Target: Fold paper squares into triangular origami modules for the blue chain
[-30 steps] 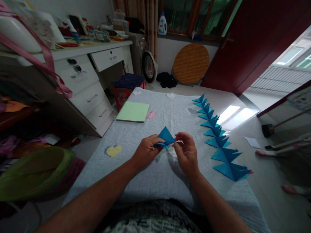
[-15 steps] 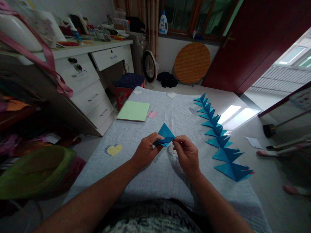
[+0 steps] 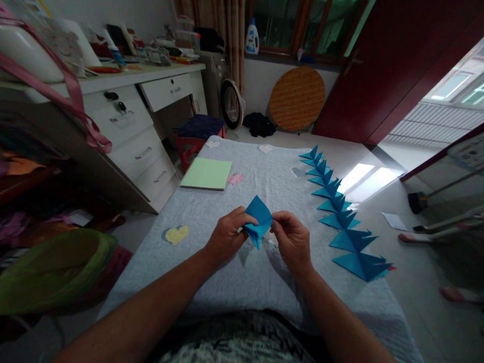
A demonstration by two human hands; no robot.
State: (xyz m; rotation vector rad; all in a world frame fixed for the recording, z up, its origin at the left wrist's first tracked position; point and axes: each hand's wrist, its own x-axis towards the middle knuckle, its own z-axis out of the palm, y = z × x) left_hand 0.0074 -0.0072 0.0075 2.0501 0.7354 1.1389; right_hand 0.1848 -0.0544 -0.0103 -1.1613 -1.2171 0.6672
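A partly folded piece of blue origami paper (image 3: 260, 213) is held above the cloth, its top corner pointing away from me and loose layers hanging at the lower end. My left hand (image 3: 229, 233) pinches its left side, with the thumb across the front. At the right corner, my right hand (image 3: 292, 237) grips the edge between thumb and fingertips. To the right, a long row of folded blue paper pieces (image 3: 346, 241) runs along the table's side, each with pointed tips. A stack of light green square paper (image 3: 207, 174) lies at the far left of the cloth.
The table wears a pale grey-blue cloth (image 3: 212, 297) with heart patches. Left of it stand a white desk with drawers (image 3: 145, 151), a red stool with a dark seat (image 3: 198, 126) and a green-lined bin (image 3: 60, 267). A round wooden board (image 3: 297, 98) leans against the far wall.
The blue paper has been opened out and turned: its front layer now spreads wider and its lower point hangs further down. Both hands stay in nearly the same place.
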